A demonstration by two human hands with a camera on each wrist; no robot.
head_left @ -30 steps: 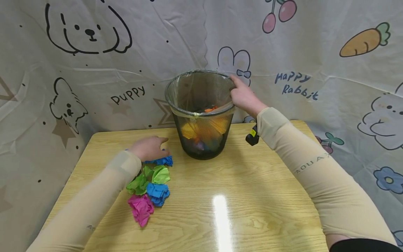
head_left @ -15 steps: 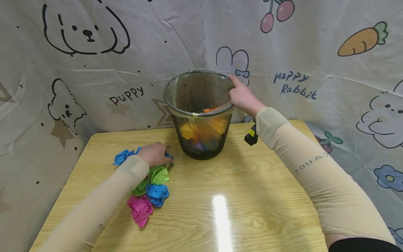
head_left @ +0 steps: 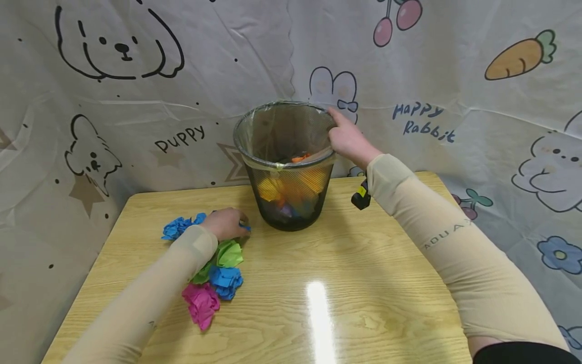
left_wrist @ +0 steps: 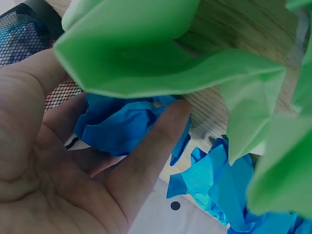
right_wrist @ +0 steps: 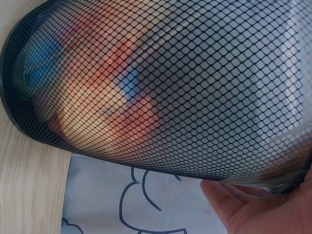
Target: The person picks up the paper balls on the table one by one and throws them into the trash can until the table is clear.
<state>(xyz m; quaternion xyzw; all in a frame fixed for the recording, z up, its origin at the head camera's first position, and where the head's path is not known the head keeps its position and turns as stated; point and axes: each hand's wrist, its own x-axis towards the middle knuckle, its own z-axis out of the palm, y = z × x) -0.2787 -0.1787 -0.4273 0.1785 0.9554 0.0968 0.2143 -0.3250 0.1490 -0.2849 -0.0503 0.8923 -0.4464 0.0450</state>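
My left hand (head_left: 225,224) is low over the left side of the table, its fingers curled round a crumpled ball of blue paper (left_wrist: 124,124). From above, most of that ball is covered by the hand. My right hand (head_left: 350,139) grips the rim of a black mesh wastebasket (head_left: 309,222) on its right side. A clear liner covers the basket's rim, and yellow, orange and blue crumpled paper shows through the mesh (right_wrist: 122,112). Nearer me than the left hand lie crumpled light green paper (head_left: 230,254), another blue ball (head_left: 226,281) and a pink ball (head_left: 202,305).
More blue crumpled paper (head_left: 176,228) lies left of the left hand. Darker green paper (head_left: 202,273) is partly under the left wrist. The wooden table (head_left: 364,293) ends at a hanging cloth (head_left: 254,50) printed with cartoons behind the basket.
My left hand has shifted right, and its outstretched fingers have curled round a blue paper ball. Blue paper to its left has come into sight. The right hand keeps its grip on the rim.
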